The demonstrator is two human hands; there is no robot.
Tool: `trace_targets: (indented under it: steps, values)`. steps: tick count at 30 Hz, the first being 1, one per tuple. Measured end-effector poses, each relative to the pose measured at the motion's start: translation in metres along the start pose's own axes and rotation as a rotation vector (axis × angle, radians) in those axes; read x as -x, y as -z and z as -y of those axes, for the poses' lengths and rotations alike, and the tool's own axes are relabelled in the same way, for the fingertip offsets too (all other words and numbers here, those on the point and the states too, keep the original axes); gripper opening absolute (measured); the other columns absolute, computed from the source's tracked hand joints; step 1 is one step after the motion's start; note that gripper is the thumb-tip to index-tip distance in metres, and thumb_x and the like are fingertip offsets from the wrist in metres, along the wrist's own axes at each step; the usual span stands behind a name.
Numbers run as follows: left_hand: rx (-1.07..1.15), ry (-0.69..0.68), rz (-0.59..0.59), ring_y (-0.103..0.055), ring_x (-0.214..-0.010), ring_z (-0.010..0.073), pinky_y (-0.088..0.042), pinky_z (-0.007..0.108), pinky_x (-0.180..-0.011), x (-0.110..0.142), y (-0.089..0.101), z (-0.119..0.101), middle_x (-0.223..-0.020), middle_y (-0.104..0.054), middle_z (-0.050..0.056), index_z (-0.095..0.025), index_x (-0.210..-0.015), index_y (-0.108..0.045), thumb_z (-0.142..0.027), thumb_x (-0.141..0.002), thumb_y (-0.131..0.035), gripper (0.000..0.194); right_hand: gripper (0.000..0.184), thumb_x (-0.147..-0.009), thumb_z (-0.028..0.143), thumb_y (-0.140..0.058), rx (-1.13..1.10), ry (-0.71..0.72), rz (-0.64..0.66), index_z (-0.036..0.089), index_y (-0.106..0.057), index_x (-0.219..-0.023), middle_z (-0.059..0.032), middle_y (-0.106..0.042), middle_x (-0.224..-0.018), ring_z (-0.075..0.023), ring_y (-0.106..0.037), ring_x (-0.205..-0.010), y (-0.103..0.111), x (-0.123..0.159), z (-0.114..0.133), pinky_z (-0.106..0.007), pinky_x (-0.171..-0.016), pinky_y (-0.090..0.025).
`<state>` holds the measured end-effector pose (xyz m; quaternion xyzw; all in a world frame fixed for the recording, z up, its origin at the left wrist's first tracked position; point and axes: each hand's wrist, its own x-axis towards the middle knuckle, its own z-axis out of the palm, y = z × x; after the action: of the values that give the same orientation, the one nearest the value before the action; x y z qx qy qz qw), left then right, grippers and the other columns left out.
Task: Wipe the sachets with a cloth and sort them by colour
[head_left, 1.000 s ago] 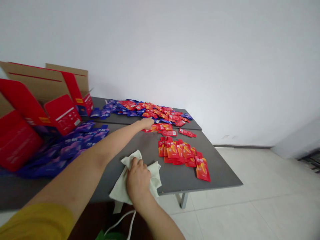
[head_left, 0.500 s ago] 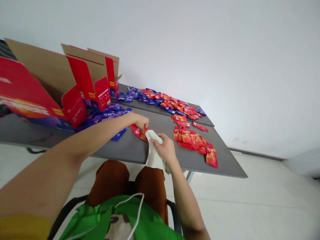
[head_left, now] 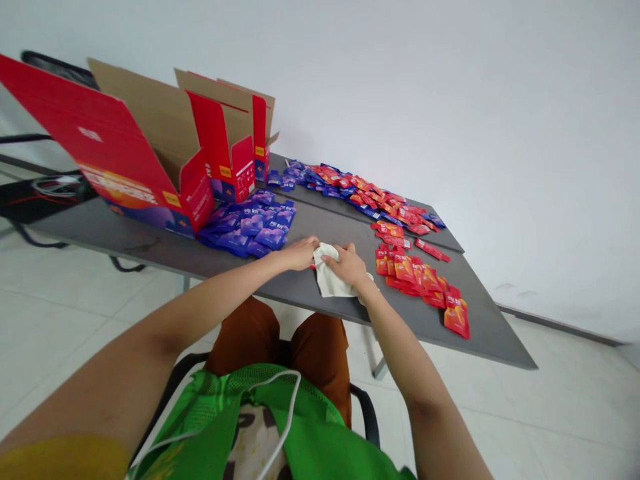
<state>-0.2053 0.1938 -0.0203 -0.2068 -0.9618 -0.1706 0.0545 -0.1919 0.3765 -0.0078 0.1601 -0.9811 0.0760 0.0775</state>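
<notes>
Nearest the camera, a yellow sleeve (head_left: 65, 460) covers the top of the left arm, and a green mesh bag (head_left: 270, 427) with a white cord lies on brown trousers (head_left: 245, 333), its print partly hidden by folds.

Over the grey table (head_left: 480, 333), both hands meet at a crumpled white cloth (head_left: 333, 278). The right hand (head_left: 347, 263) lies on top of it, fingers closed down and gathering the fabric in a narrow grip. The left hand (head_left: 300, 253) is curled just beside the cloth's left edge, its fingertips (head_left: 315, 243) against it; whether they pinch the fabric cannot be told. The cloth's underside is hidden.

To the right of the cloth lie loose red sachets (head_left: 415, 277). To its left and further off is a patch of blue sachets (head_left: 250, 227), their white print too small to read. Beyond the cloth, a heap of mixed red and blue sachets (head_left: 365, 197) spreads along the table's far side. Further left stands an open red-and-cardboard carton (head_left: 225, 140), with a yellow label and fine print that cannot be read.
</notes>
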Motion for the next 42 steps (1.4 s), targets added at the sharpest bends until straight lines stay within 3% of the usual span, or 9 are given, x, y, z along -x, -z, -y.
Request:
trace_targets:
  steps: [3,8,15,20,25,29,33,37,42]
  values:
    - [-0.142,0.087,-0.046,-0.051,-0.118,0.0285,-0.042,0.034,-0.099,-0.001,0.002,-0.005,-0.126,-0.054,0.019,-0.008,-0.118,-0.059,-0.039,-0.086,-0.062,0.044,0.047,-0.097,0.055,-0.039,0.076,-0.137,0.029,0.021,-0.053,-0.127,-0.0146,-0.057,-0.119,-0.0281,-0.064,-0.103,0.000,0.000,-0.011,-0.038,-0.084,-0.048]
    - [-0.205,0.238,-0.155,-0.053,-0.115,0.0279,-0.045,0.035,-0.094,-0.010,0.008,-0.005,-0.117,-0.061,0.016,-0.012,-0.111,-0.064,-0.033,-0.093,-0.053,0.029,0.036,-0.096,0.041,-0.045,0.147,-0.220,-0.047,0.011,-0.047,-0.117,-0.0205,-0.061,-0.112,-0.0302,-0.065,-0.100,-0.001,0.026,-0.009,-0.036,-0.080,-0.047]
    - [-0.123,0.565,-0.322,-0.058,-0.109,0.0343,-0.046,0.043,-0.091,0.027,0.014,-0.060,-0.114,-0.063,0.024,-0.003,-0.116,-0.062,-0.044,-0.100,-0.031,0.054,0.043,-0.081,0.044,-0.061,-0.258,-0.136,-0.125,0.020,-0.044,-0.112,-0.0040,-0.064,-0.092,-0.0207,-0.062,-0.079,0.014,0.032,-0.019,-0.028,-0.068,-0.041]
    - [-0.089,0.456,-0.100,-0.045,-0.130,0.0427,-0.037,0.049,-0.104,0.051,-0.018,-0.097,-0.131,-0.054,0.032,0.002,-0.122,-0.060,-0.050,-0.095,-0.040,0.062,0.036,-0.084,0.053,-0.053,-0.526,-0.016,-0.310,0.019,-0.058,-0.092,0.0008,-0.061,-0.079,-0.0143,-0.053,-0.072,0.015,0.010,-0.029,-0.025,-0.068,-0.039]
    - [-0.052,0.052,0.027,-0.018,-0.146,0.0377,-0.023,0.050,-0.116,0.035,-0.028,-0.054,-0.156,-0.025,0.026,-0.003,-0.149,-0.031,-0.049,-0.087,-0.055,0.081,0.034,-0.089,0.048,-0.054,-0.546,0.153,-0.313,0.018,-0.070,-0.089,-0.0060,-0.064,-0.094,-0.0182,-0.055,-0.097,0.000,0.006,-0.025,-0.030,-0.089,-0.043]
    - [-0.115,0.035,-0.283,-0.036,-0.141,0.0273,-0.028,0.046,-0.117,0.050,-0.018,-0.039,-0.146,-0.047,0.017,-0.011,-0.140,-0.049,-0.032,-0.092,-0.051,0.052,0.029,-0.091,0.043,-0.056,-0.537,0.217,-0.165,0.021,-0.076,-0.090,-0.0082,-0.063,-0.104,-0.0202,-0.055,-0.107,-0.009,0.012,-0.027,-0.033,-0.095,-0.044]
    - [-0.182,0.149,-0.647,-0.054,-0.128,0.0213,-0.041,0.040,-0.113,0.092,-0.055,-0.057,-0.129,-0.064,0.010,-0.020,-0.126,-0.064,-0.029,-0.098,-0.038,0.039,0.021,-0.088,0.037,-0.062,-0.515,0.294,-0.044,0.027,-0.078,-0.099,-0.0085,-0.059,-0.116,-0.0199,-0.053,-0.116,-0.014,0.020,-0.025,-0.033,-0.098,-0.044]
    - [-0.193,0.027,-0.721,-0.056,-0.125,0.0230,-0.043,0.043,-0.111,0.117,-0.096,-0.063,-0.126,-0.066,0.007,-0.021,-0.129,-0.063,-0.025,-0.096,-0.039,0.041,0.030,-0.087,0.031,-0.065,-0.366,0.398,-0.047,0.033,-0.071,-0.117,-0.0082,-0.053,-0.122,-0.0188,-0.050,-0.116,-0.010,0.027,-0.016,-0.034,-0.101,-0.039]
    - [-0.119,0.041,-0.604,-0.052,-0.129,0.0240,-0.042,0.044,-0.112,0.113,-0.093,-0.059,-0.134,-0.059,0.010,-0.018,-0.129,-0.062,-0.028,-0.097,-0.037,0.042,0.031,-0.092,0.042,-0.058,-0.119,0.291,-0.088,0.040,-0.066,-0.122,-0.0079,-0.045,-0.135,-0.0259,-0.037,-0.126,-0.008,0.006,-0.006,-0.043,-0.106,-0.028]
